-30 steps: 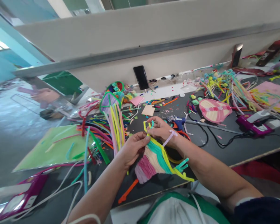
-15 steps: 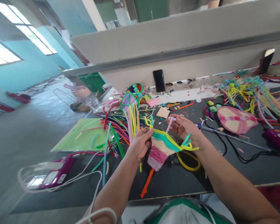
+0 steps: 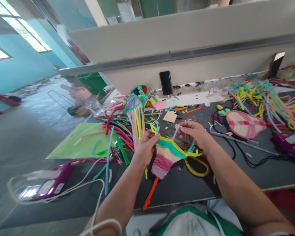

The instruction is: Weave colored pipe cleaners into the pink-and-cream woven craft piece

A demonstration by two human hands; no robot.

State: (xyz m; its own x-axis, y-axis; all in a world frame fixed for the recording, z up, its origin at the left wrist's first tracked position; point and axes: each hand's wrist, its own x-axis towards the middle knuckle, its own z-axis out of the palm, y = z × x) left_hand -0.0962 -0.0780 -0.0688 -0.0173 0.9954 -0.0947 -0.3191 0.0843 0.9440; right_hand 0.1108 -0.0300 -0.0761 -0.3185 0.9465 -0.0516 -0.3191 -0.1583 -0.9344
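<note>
A striped pipe-cleaner piece (image 3: 165, 157) in yellow, teal, cream, pink and lilac hangs over the dark table, with an orange stem below. My left hand (image 3: 146, 147) pinches its upper left corner, where yellow and teal ends stick up. Between the thumb and fingers of my right hand (image 3: 193, 132) is the top of a lilac pipe cleaner (image 3: 175, 132), which rises from the piece's upper edge. Yellow-handled scissors (image 3: 198, 168) lie on the table, partly hidden behind the piece and my right hand.
Left of my hands are loose pipe cleaners and a green sheet (image 3: 80, 141). A black phone (image 3: 166, 83) leans on the back partition. To the right sit a pink leaf-shaped piece (image 3: 245, 124), a grey rod, cables and a pipe-cleaner heap. Purple devices (image 3: 55, 182) lie at both sides.
My right hand has closed its fingers on the lilac pipe cleaner's top; before, they were more spread. The whole view has shifted slightly, and my left hand keeps its hold.
</note>
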